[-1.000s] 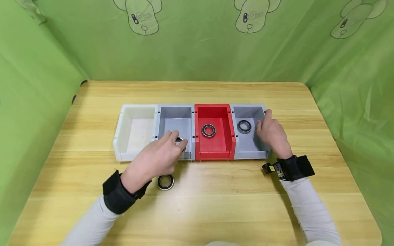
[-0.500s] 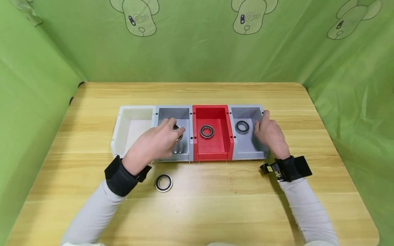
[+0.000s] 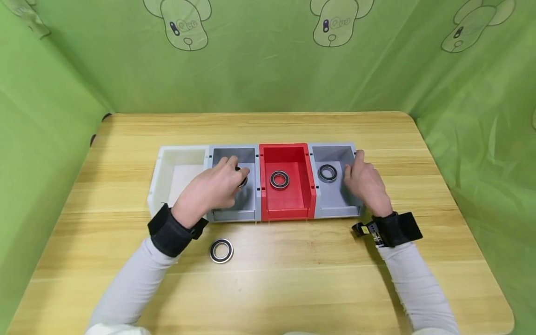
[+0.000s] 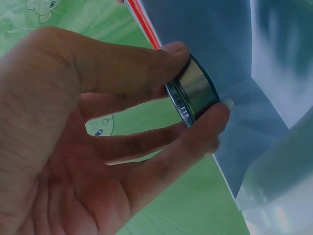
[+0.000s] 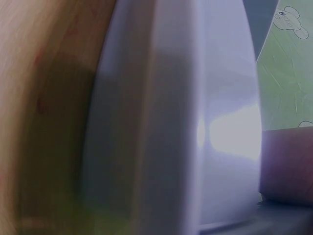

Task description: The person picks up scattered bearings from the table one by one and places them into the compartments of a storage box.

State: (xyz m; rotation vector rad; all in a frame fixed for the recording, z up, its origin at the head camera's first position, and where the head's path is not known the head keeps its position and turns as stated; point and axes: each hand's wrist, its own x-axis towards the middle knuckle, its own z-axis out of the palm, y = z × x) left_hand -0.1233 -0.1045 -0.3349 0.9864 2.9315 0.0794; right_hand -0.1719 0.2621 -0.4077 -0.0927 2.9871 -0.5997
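My left hand (image 3: 214, 187) reaches over the second bin from the left, a grey one (image 3: 234, 215). Its thumb and fingers pinch a ball bearing (image 4: 199, 88), held on edge inside the bin; in the head view the fingers partly cover it. The right hand (image 3: 368, 186) grips the right side wall of the rightmost grey bin (image 3: 335, 212), thumb on the inner side. In that bin lies another bearing (image 3: 327, 173), and one more bearing (image 3: 279, 179) lies in the red bin (image 3: 289, 213). A further bearing (image 3: 221, 251) lies flat on the table, below the left hand.
A white bin (image 3: 154, 188) stands at the left end of the joined row. The row sits on a wood-grain table (image 3: 293, 279), with green cloth (image 3: 259, 70) hanging behind it and at both sides. Black straps (image 3: 169, 231) wrap both wrists.
My left hand has moved the bearing from the second bin's front edge deeper into that bin. The right hand keeps its place on the bin wall, and the whole view has shifted slightly.
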